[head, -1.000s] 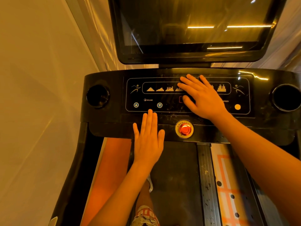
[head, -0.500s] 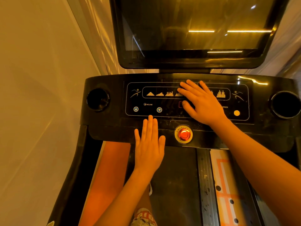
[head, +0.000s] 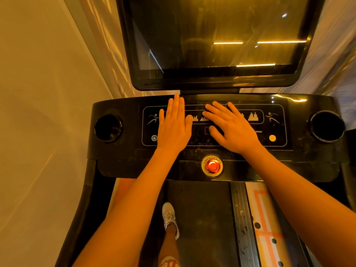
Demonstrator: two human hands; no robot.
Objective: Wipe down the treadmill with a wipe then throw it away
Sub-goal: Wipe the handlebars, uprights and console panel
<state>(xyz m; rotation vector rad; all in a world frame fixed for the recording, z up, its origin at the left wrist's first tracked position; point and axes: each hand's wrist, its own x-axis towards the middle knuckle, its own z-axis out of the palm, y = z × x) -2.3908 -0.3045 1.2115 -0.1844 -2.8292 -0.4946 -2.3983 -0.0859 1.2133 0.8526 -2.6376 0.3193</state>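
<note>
Two grips — left hand (head: 173, 130), right hand (head: 231, 128) — lie flat, unclenched, on glossy black console (head: 298, 151).

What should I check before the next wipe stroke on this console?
1. Wipe in use: cannot tell; none shows under either hand.
2. Left hand flat on the console: ok.
3. Right hand flat on the console, fingers spread: ok.
4. Stop button clear of both hands: ok.
5. Footing, one shoe on the belt: ok.
6. Screen wiped: cannot tell.
</note>
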